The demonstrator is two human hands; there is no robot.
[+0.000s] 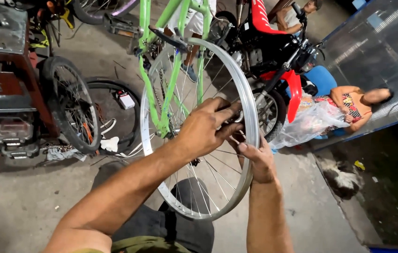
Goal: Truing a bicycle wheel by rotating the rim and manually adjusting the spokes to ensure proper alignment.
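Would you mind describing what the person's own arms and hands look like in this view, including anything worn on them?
Both forearms are bare: no sleeves reach the wrists, and no gloves, watch or rings show on the left hand or the right hand. Both arms look lean. At the bottom edge, olive-green cloth shows near the left upper arm; it may be a shirt, but too little shows to tell.

Both forearms are bare to the hands (203, 129), above dark grey shorts (161, 225) and what may be an olive shirt hem (147, 244).
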